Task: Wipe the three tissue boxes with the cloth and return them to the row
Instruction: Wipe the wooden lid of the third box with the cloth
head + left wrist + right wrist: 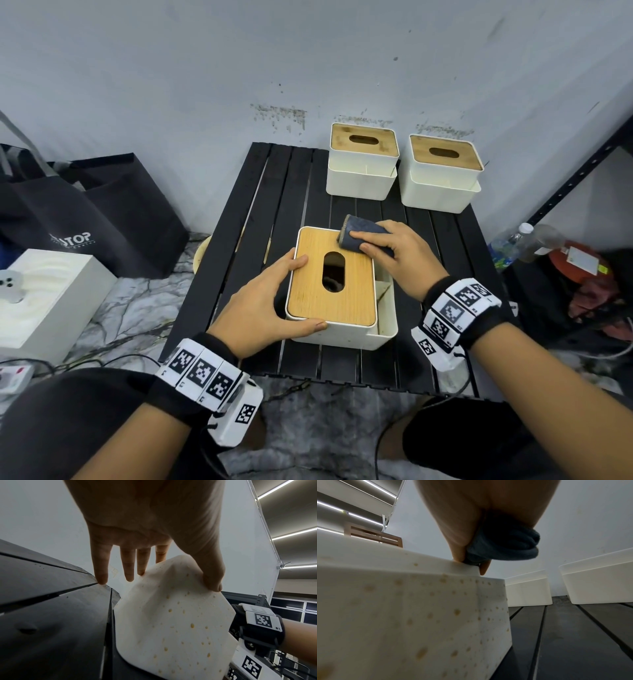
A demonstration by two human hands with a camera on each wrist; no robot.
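A white tissue box (342, 329) with a bamboo lid (330, 277) stands near the front of the black slatted table (260, 212). Its white walls (171, 622) carry yellowish spots, seen also on the box (412, 615) in the right wrist view. My left hand (263, 301) holds the box's left side, thumb on the front wall, fingers on the lid's edge. My right hand (394, 255) grips a folded dark blue cloth (363, 233) against the lid's far right corner; the cloth (503, 546) shows under the palm. Two more boxes (363, 161) (443, 171) stand at the back by the wall.
A black shopping bag (92, 212) and a white carton (51, 298) sit on the floor to the left. A dark metal shelf post (579, 171) rises on the right, with a bottle (513, 243) and clutter beneath. Cables lie on the marbled floor.
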